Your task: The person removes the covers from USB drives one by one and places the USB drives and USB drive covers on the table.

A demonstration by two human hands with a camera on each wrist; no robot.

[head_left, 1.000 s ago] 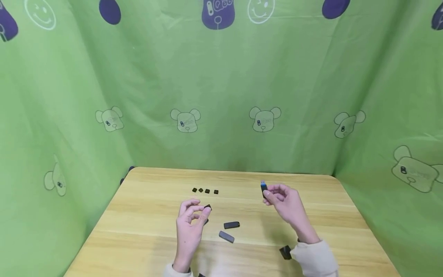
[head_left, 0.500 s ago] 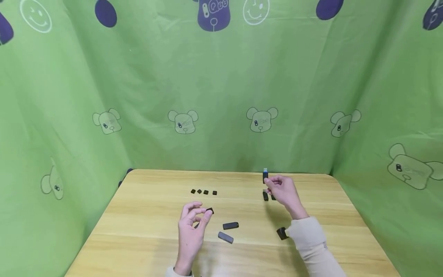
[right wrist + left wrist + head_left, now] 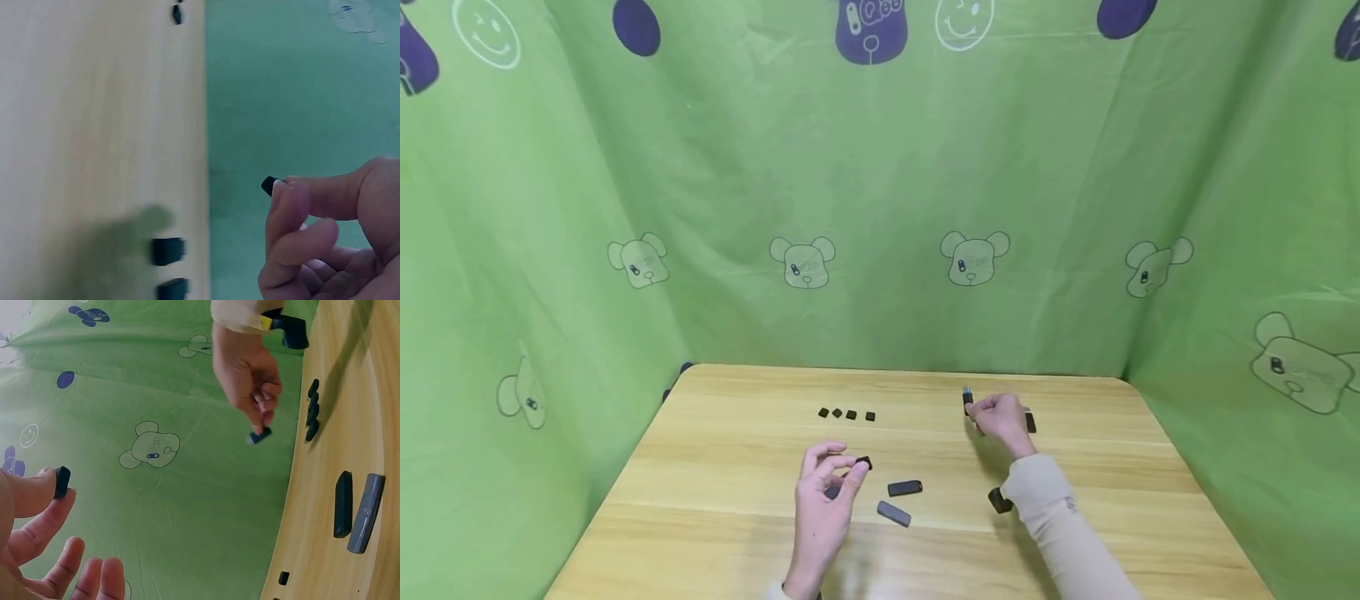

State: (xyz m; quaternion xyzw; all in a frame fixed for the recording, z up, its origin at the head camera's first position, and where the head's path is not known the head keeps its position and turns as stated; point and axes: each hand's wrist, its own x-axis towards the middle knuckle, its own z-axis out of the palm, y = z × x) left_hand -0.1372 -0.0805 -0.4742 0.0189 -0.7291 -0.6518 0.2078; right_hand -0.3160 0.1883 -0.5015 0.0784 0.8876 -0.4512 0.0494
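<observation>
On the left, my left hand [image 3: 822,517] pinches a small black cap [image 3: 864,462] between thumb and index finger, raised over the table; the cap [image 3: 62,481] shows at the fingertips in the left wrist view. Farther out on the right, my right hand [image 3: 1002,418] pinches a black USB flash drive [image 3: 967,402] by its lower end, its blue-lined connector pointing away from me. Just right of that hand, part of another black flash drive [image 3: 1030,420] lies on the table, and the hand covers the spot beside it.
A row of several small black caps [image 3: 852,414] sits at the back left of the wooden table [image 3: 715,467]. Nearer lie a black flash drive [image 3: 905,487] and a grey flash drive [image 3: 893,513]. A dark piece [image 3: 832,492] shows partly behind my left hand. A green curtain [image 3: 880,325] surrounds the table.
My right hand reached forward with the flash drive, then came back slightly, now covering drives that showed below it. My left hand drifted slightly right and nearer, still pinching the cap.
</observation>
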